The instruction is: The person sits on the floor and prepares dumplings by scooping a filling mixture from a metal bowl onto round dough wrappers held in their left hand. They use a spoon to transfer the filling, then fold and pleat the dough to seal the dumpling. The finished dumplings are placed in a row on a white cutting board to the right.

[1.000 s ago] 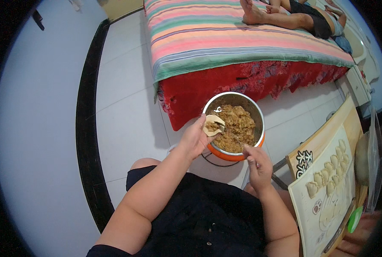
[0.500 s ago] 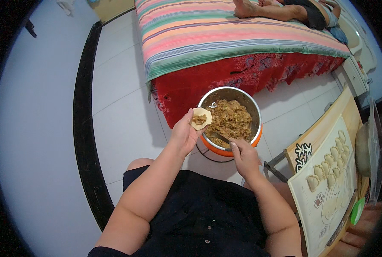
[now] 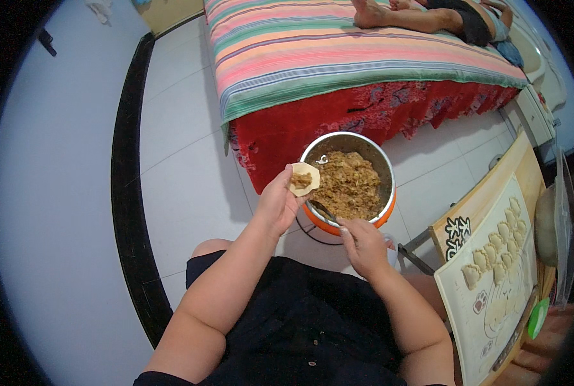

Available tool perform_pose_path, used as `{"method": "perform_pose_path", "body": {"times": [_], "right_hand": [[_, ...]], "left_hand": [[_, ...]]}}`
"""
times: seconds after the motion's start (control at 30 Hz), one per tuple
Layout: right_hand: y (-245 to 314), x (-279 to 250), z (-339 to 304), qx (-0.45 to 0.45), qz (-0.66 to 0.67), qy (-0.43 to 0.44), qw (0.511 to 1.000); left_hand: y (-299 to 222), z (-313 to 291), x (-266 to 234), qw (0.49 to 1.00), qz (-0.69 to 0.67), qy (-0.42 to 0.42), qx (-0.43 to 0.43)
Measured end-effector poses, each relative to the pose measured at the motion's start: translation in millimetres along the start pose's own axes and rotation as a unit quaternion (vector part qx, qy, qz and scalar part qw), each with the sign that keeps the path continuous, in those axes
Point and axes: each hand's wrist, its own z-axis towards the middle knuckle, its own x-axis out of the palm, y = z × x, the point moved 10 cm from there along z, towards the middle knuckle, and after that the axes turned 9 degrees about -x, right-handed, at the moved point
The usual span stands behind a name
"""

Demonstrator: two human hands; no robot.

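My left hand (image 3: 278, 202) holds a round dumpling wrapper (image 3: 312, 184) at the near left rim of a metal pot. A small lump of brown filling (image 3: 301, 181) lies in the middle of the wrapper. Closed on the handle of a spoon (image 3: 324, 210), my right hand (image 3: 364, 246) is at the pot's near edge. The spoon's far end is near the wrapper and partly hidden. The pot (image 3: 387, 164) has a silver rim and an orange outside, and chopped brown filling (image 3: 348, 183) covers its bottom.
On my right, a white mat (image 3: 457, 280) on a wooden table (image 3: 448, 222) carries rows of folded dumplings (image 3: 496, 241). A green object (image 3: 538, 318) lies at its edge. Beyond the pot stands a bed (image 3: 287, 58) with striped cover, where a person (image 3: 428, 20) lies.
My right hand has drawn slightly toward me and left, with the spoon moving from the filling toward the pot's near left rim. My left hand still holds the wrapper, nearly unmoved.
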Motion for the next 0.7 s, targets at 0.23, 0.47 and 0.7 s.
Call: {"method": "perform_pose_path", "body": {"times": [0.23, 0.47, 0.7], "right_hand": [[-56.3, -12.3, -5.3, 0.127, 0.114, -0.121, 0.978], [-41.8, 1.7, 14.9, 0.087, -0.002, -0.098, 0.991], [-42.4, 12.9, 15.4, 0.1, -0.001, -0.068, 0.993]], "left_hand": [[0.7, 0.9, 2.5, 1.0, 0.006, 0.003, -0.004], [-1.5, -0.5, -0.1, 1.0, 0.005, -0.011, 0.007], [-4.8, -4.0, 1.5, 1.0, 0.003, -0.006, 0.006]]}}
